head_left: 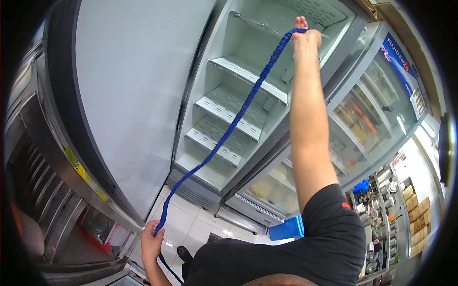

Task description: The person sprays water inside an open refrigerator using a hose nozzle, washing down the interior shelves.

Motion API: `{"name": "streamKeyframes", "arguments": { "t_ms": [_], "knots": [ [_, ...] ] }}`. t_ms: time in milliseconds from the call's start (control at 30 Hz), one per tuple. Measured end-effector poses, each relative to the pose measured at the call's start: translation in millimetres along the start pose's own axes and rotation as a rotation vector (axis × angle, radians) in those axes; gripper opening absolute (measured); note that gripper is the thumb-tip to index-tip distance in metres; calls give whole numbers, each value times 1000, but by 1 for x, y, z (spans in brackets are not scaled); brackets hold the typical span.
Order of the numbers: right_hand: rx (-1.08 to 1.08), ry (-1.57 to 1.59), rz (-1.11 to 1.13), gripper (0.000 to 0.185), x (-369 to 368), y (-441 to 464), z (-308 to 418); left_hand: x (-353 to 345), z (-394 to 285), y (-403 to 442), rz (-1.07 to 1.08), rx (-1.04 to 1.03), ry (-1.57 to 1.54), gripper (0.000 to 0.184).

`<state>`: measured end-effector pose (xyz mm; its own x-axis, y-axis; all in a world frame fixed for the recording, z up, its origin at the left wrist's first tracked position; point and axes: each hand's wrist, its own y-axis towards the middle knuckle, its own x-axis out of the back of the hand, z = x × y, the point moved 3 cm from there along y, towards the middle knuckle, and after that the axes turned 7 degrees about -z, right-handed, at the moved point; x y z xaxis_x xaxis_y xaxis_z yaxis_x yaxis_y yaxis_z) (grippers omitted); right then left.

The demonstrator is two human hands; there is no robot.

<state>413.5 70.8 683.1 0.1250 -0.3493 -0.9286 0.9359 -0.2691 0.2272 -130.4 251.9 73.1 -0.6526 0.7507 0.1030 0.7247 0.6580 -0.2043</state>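
A long, ruffled blue hose (232, 126) runs diagonally in front of an open upright refrigerator (248, 71). My right hand (307, 35) is raised near the top of the cabinet, with the hose's upper end across the palm and held at the thumb. Low at the left, my left hand (152, 236) has its fingers wrapped round the hose. Below that hand a thinner stretch of hose hangs down toward the floor. White perforated shelves (229, 114) show inside the refrigerator behind the hose, with nothing on those in view.
The refrigerator's wide door (138, 86) stands open at the left. To the right is a glass-door display cooler (362, 114) with food inside. A blue bin (286, 229) sits on the tiled floor (195, 224). Metal racks (381, 229) hold kitchenware at the lower right.
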Motion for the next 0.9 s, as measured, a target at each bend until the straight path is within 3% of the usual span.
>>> {"name": "streamKeyframes", "arguments": {
  "t_ms": [133, 400, 533, 633, 833, 900],
  "knots": [
    [61, -48, -51, 49, 34, -44, -10, -7, -6, 0, 10, -12, -44, 32],
    [48, -41, -66, 47, 35, -22, -11, -16, 0, 3, 43, 25, -64, 31],
    [48, -75, 12, 41, 14, 21, -6, -23, -2, 9, 70, 17, -65, 30],
    [-47, -103, 108, 41, 2, 103, -23, -26, -8, 13, 86, 20, -56, 31],
    [-210, -39, 34, 33, 13, 55, -22, -27, -17, 16, 79, -4, -24, 31],
    [-42, -141, 64, 28, 11, 24, -15, -27, -17, 16, 79, -14, -23, 31]
  ]
}}
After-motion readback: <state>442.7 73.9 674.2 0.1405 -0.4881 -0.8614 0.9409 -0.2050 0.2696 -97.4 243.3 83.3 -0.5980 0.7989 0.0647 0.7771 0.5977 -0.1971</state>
